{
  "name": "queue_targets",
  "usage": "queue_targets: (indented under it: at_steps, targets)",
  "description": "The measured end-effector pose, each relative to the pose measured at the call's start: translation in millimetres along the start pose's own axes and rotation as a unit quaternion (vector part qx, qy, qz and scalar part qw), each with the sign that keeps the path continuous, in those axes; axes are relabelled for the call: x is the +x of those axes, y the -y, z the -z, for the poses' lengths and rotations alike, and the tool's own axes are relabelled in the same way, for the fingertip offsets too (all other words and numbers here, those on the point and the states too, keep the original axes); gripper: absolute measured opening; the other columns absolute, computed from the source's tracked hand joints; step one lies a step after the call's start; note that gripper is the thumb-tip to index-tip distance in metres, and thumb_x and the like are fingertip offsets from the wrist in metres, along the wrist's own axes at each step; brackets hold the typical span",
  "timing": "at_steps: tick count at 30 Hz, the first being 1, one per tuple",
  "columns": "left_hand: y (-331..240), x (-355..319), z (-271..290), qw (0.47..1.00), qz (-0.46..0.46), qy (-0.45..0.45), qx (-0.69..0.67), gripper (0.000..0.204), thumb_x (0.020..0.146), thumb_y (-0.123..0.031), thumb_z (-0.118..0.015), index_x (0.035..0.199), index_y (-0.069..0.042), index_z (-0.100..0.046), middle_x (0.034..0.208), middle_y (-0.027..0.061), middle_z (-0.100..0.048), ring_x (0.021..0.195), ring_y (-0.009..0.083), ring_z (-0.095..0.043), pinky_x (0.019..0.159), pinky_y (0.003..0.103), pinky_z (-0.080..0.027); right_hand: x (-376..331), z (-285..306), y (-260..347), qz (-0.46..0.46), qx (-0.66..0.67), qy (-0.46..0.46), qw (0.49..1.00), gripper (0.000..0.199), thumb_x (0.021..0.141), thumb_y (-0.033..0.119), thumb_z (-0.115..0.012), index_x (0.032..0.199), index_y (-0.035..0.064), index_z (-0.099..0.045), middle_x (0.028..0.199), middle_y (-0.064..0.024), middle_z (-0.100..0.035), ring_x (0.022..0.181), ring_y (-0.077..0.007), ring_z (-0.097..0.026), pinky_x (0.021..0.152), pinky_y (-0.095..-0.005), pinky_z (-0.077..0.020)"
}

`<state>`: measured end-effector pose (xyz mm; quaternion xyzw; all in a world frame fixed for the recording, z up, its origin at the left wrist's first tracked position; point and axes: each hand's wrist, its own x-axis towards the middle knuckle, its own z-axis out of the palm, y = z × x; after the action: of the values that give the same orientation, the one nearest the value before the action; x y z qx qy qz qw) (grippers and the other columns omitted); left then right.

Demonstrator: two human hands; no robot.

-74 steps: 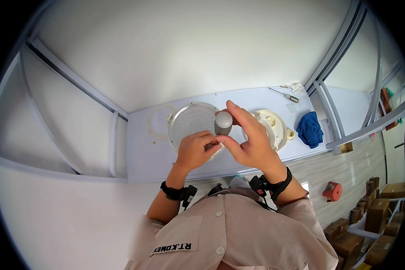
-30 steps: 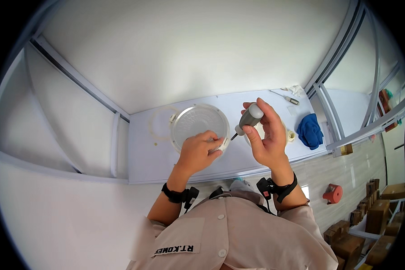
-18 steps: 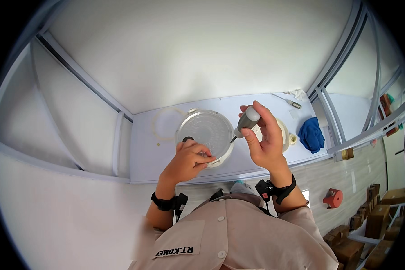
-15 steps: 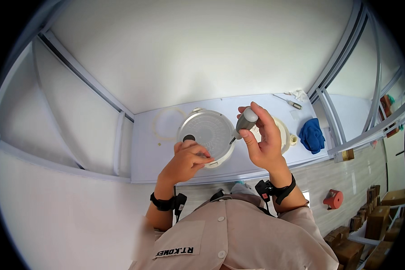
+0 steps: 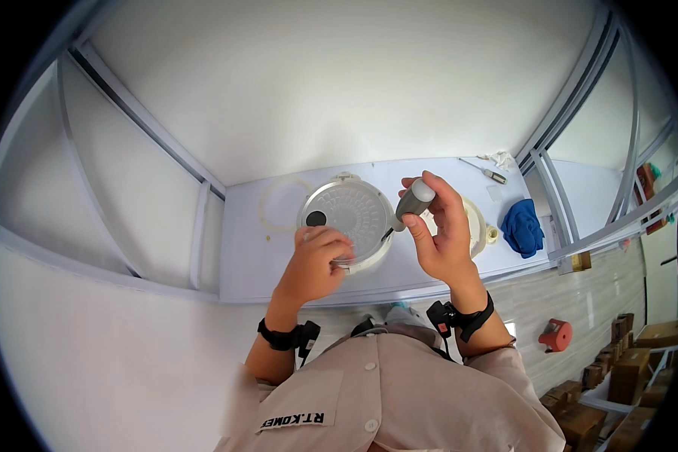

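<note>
White panels and grey frame rails fill the upper half of the frame, and a pale shelf (image 5: pixel 241 256) runs across the middle, its near edge just above my chest. Bare room lies on the shelf at left, around a faint ring mark (image 5: pixel 282 205); the right end is crowded by a blue cloth (image 5: pixel 521 227) and a small tool (image 5: pixel 491 175) at the far edge. I see the round metal lid (image 5: pixel 346 218) at centre frame, lying flat, with a dark spot near its left rim. My left hand (image 5: pixel 316 264) is curled over the lid's near edge, fingers closed on the rim. My right hand (image 5: pixel 441 233) is wrapped shut around a grey-handled screwdriver (image 5: pixel 410 205), held just right of the lid, its tip angled down at the lid's right edge. A cream part (image 5: pixel 476 226) sits partly hidden behind that hand.
</note>
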<state>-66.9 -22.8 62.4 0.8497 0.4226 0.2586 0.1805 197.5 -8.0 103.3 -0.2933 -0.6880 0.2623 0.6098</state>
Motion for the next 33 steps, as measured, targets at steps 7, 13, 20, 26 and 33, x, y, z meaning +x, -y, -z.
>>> queue_targets:
  at_steps: [7, 13, 20, 26, 33]
  targets:
    - [-23.7, 33.4, -38.7, 0.997, 0.015, -0.067, 0.025, 0.023, 0.085, -0.021, -0.083, 0.103, -0.011, -0.072, 0.098, 0.0029, -0.066, 0.091, 0.0276, -0.064, 0.084, 0.043, -0.047, -5.1, 4.7, -1.8, 0.005, -0.014, -0.018, 1.0, 0.059, 0.099, 0.002, -0.072, 0.152, -0.001, -0.047, 0.137, -0.0217, -0.065, 0.126, -0.0301, -0.067, 0.103, -0.0413, -0.0565]
    - [-21.8, 42.2, -64.1, 0.994, 0.052, -0.083, 0.048, 0.025, 0.087, -0.025, -0.083, 0.105, -0.011, -0.074, 0.094, 0.0021, -0.065, 0.087, 0.0269, -0.065, 0.081, 0.044, -0.048, -10.9, 13.0, 0.8, 0.01, -0.028, -0.044, 0.999, 0.062, 0.099, 0.003, -0.073, 0.154, -0.0014, -0.044, 0.137, -0.0236, -0.064, 0.124, -0.0302, -0.067, 0.103, -0.0417, -0.0562]
    - [-13.2, 41.4, -64.5, 0.998, 0.008, -0.061, 0.022, 0.02, 0.082, -0.018, -0.084, 0.1, -0.009, -0.08, 0.086, 0.0011, -0.063, 0.08, 0.0238, -0.065, 0.078, 0.043, -0.047, -13.2, 17.5, 5.2, 0.013, -0.034, -0.073, 0.997, 0.063, 0.1, 0.004, -0.073, 0.155, -0.0011, -0.042, 0.138, -0.0255, -0.064, 0.122, -0.0298, -0.069, 0.104, -0.0425, -0.0565]
    - [-7.1, 33.8, -43.9, 0.998, -0.062, -0.022, 0.011, 0.019, 0.083, -0.015, -0.083, 0.102, -0.011, -0.082, 0.085, -0.0003, -0.063, 0.08, 0.0216, -0.062, 0.079, 0.039, -0.044, -13.0, 13.5, 10.8, -0.007, 0.0, -0.065, 0.998, 0.061, 0.101, 0.003, -0.071, 0.154, -0.0011, -0.042, 0.137, -0.0255, -0.064, 0.121, -0.0304, -0.069, 0.104, -0.0429, -0.0572]
    - [0.2, 31.9, -34.1, 0.998, -0.067, 0.01, -0.007, 0.016, 0.084, -0.016, -0.083, 0.1, -0.011, -0.082, 0.089, -0.0014, -0.066, 0.085, 0.0212, -0.061, 0.083, 0.038, -0.042, -11.5, 6.6, 10.8, -0.007, 0.019, -0.025, 0.999, 0.06, 0.1, 0.003, -0.072, 0.153, -0.0016, -0.045, 0.136, -0.0251, -0.064, 0.122, -0.0314, -0.07, 0.101, -0.0427, -0.0583]
